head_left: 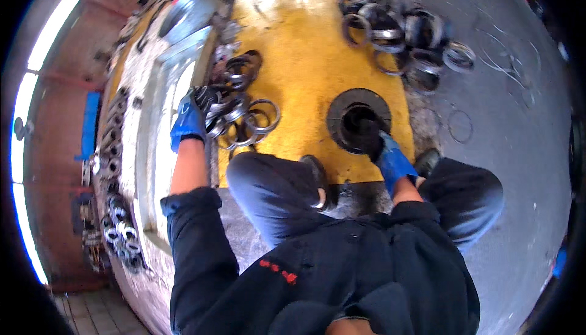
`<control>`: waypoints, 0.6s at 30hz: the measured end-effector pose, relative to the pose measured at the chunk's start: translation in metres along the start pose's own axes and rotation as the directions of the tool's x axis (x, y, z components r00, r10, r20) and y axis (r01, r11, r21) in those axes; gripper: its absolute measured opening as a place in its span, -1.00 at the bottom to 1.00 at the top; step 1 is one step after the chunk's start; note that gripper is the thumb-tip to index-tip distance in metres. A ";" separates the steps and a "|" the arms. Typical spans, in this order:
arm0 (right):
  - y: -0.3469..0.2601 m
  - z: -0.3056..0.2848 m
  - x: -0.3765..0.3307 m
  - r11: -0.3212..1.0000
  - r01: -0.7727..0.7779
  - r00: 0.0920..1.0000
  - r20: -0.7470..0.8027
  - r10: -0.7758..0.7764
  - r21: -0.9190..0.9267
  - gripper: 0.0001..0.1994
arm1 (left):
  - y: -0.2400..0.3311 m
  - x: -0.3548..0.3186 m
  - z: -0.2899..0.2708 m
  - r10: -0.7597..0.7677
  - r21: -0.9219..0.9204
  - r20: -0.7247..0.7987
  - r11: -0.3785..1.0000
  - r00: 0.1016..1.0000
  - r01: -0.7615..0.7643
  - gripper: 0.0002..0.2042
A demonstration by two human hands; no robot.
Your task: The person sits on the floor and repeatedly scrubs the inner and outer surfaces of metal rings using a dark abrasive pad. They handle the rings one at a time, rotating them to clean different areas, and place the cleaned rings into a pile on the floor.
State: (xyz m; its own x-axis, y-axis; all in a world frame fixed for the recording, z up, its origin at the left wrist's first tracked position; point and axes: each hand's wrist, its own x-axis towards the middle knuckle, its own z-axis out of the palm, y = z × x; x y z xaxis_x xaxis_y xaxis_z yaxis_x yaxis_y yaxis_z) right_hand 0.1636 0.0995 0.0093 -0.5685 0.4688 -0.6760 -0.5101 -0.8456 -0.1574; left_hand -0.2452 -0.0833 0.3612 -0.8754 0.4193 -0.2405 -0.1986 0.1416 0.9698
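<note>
My left hand [194, 115], in a blue and black glove, is beside the pile of metal rings [259, 118] at the ledge. Its fingers look curled, but blur hides whether a ring is in them. On the yellow floor between my feet lies a dark round part with a wide flange [342, 106] and a deep central opening. My right hand [373, 142], gloved alike, reaches to the near right side of that opening. Its black fingers merge with the dark part, so their grip is hidden.
A larger heap of metal rings [390, 29] lies at the far right of the yellow floor [299, 60]. Loose wire [503, 60] is strewn over the grey floor. Along the left runs a pale ledge [146, 170], with more rings [125, 237] beyond it. A metal bucket-like container [189, 14] stands farther back.
</note>
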 end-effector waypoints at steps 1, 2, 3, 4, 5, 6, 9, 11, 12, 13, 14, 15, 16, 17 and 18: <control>0.002 0.011 -0.009 1.000 0.006 1.000 -0.004 -0.006 -0.016 -0.69 | -0.009 0.000 0.016 -0.006 -0.034 0.054 0.999 0.999 0.008 -0.68; 0.004 0.021 -0.017 1.000 0.004 1.000 0.000 -0.004 -0.023 -0.70 | -0.011 -0.002 0.032 -0.007 -0.055 0.102 0.998 0.995 0.012 -0.68; 0.001 0.028 -0.021 1.000 0.018 1.000 -0.012 -0.018 -0.025 -0.70 | -0.024 -0.001 0.053 0.040 0.018 0.220 0.999 0.975 -0.045 -0.68; -0.007 0.023 -0.016 0.996 0.068 0.997 0.028 -0.066 -0.054 -0.71 | -0.032 -0.007 0.082 0.089 0.077 0.343 0.989 0.935 -0.123 -0.68; -0.008 0.034 -0.027 0.998 0.052 0.999 -0.006 -0.053 -0.035 -0.71 | -0.042 -0.031 0.106 0.107 0.038 0.396 0.990 0.912 -0.132 -0.69; -0.010 0.059 -0.049 0.999 0.032 0.999 -0.037 -0.033 -0.019 -0.71 | -0.044 -0.051 0.125 0.013 0.149 0.431 0.985 0.902 -0.085 -0.70; -0.043 0.039 -0.041 0.996 0.044 0.999 0.012 -0.045 0.074 -0.68 | -0.104 -0.076 0.186 0.011 0.075 0.708 0.993 0.706 -0.091 -0.66; -0.046 0.040 -0.025 0.992 0.018 0.998 0.051 -0.025 0.129 -0.65 | -0.156 -0.072 0.190 0.026 0.221 0.704 0.942 0.710 -0.253 -0.70; -0.050 0.048 -0.022 0.989 0.030 0.999 0.029 -0.035 0.148 -0.64 | -0.179 -0.068 0.192 -0.008 0.334 0.694 0.889 0.720 -0.313 -0.71; -0.063 0.048 -0.018 0.983 0.064 0.998 -0.007 -0.064 0.170 -0.63 | -0.182 -0.078 0.202 -0.076 0.350 0.703 0.902 0.708 -0.251 -0.71; -0.074 0.044 -0.008 0.978 0.117 0.993 0.002 -0.119 0.170 -0.62 | -0.179 -0.091 0.206 -0.145 0.375 0.700 0.908 0.699 -0.187 -0.71; -0.086 0.041 0.004 0.971 0.169 0.985 0.012 -0.174 0.168 -0.61 | -0.178 -0.100 0.214 -0.167 0.372 0.658 0.920 0.735 -0.124 -0.71; -0.106 0.028 0.022 0.957 0.235 0.970 0.018 -0.241 0.169 -0.60 | -0.170 -0.107 0.226 -0.169 0.387 0.677 0.909 0.716 -0.152 -0.72; -0.131 0.008 0.045 0.963 0.228 0.959 0.139 -0.248 0.146 -0.62 | -0.159 -0.113 0.239 -0.171 0.400 0.698 0.898 0.696 -0.181 -0.72; -0.150 -0.003 0.054 0.949 0.289 0.957 0.029 -0.288 -0.127 -0.63 | -0.158 -0.111 0.245 -0.176 0.420 0.704 0.884 0.688 -0.203 -0.73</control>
State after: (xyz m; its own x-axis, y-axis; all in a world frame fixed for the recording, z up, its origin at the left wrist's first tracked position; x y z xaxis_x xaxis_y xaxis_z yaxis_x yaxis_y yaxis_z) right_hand 0.2115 0.2504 -0.0055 -0.4163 0.6994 -0.5810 -0.5665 -0.6993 -0.4359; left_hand -0.0084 0.0670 0.2250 -0.2577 0.8948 -0.3647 0.1876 0.4166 0.8895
